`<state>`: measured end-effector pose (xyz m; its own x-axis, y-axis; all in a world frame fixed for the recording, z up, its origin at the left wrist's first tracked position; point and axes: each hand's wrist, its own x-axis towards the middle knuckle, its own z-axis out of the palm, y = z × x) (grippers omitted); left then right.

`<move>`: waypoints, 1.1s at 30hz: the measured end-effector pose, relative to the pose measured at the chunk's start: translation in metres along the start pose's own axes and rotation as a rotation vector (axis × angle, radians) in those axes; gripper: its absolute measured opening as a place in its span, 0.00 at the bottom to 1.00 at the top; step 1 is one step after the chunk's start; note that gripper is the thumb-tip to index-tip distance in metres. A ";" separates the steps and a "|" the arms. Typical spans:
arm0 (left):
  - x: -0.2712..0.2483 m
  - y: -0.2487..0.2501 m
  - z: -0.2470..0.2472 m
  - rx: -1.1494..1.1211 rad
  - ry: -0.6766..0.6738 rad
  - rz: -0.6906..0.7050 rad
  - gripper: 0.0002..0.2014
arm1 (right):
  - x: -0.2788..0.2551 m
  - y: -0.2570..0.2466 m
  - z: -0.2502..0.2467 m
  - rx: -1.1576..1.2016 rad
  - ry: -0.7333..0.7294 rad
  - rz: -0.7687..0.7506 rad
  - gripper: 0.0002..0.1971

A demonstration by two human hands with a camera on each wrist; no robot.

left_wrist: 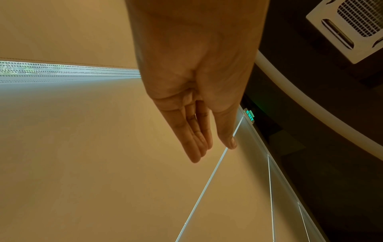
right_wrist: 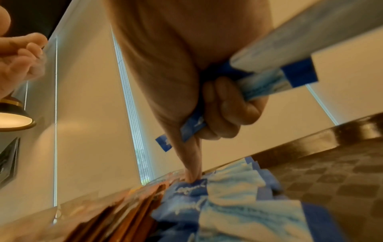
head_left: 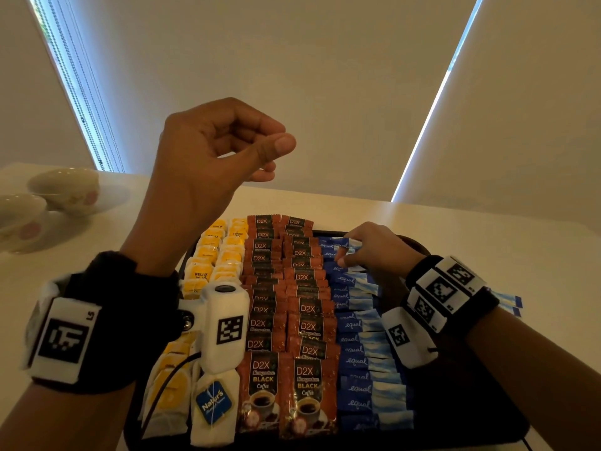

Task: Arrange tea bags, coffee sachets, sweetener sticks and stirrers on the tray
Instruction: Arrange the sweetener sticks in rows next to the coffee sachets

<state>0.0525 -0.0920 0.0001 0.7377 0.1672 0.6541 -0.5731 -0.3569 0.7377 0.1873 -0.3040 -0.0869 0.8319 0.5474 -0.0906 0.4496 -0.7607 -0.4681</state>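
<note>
Four columns already fill most of the dark rectangular tray (head_left: 481, 415): two of yellow-and-white tea bags (head_left: 208, 255) at the left, two of brown printed coffee sachets (head_left: 286, 323) in the middle, and one of overlapping blue-and-white sweetener sticks (head_left: 357, 327) beside them. No stirrers are visible in any view, so by my reading that part of the task is yet to be done.

The right hand (head_left: 374, 249) works at the far end of the sweetener column, one finger pressed down onto the sticks, while its other fingers curl round a small bundle of spare sweetener sticks (right_wrist: 267, 78). The left hand (head_left: 214, 151) is raised above the tray, holding nothing; the head view shows its fingers loosely curled toward the thumb, while the wrist view shows them nearly straight.

Room remains on the tray's right side, a bare dark strip between the sweetener column and the rim, likely enough for stirrers. The far sachets overhang the tray's back edge slightly. Two pale ceramic cups (head_left: 61, 190) stand on the cream-coloured desk (head_left: 487, 229) well to the left, apart from the tray.
</note>
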 end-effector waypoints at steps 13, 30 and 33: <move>0.000 -0.001 0.002 -0.021 -0.027 0.001 0.10 | -0.042 0.013 -0.003 -0.227 -0.020 -0.018 0.12; 0.001 -0.001 0.000 0.007 0.005 0.003 0.07 | -0.036 0.004 -0.014 -0.166 0.033 0.002 0.07; 0.001 -0.001 0.001 0.012 -0.001 0.005 0.08 | -0.037 0.016 -0.026 -0.280 0.067 0.184 0.09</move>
<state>0.0538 -0.0926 -0.0002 0.7350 0.1642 0.6579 -0.5727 -0.3691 0.7320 0.1717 -0.3457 -0.0677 0.9228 0.3747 -0.0892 0.3538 -0.9161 -0.1886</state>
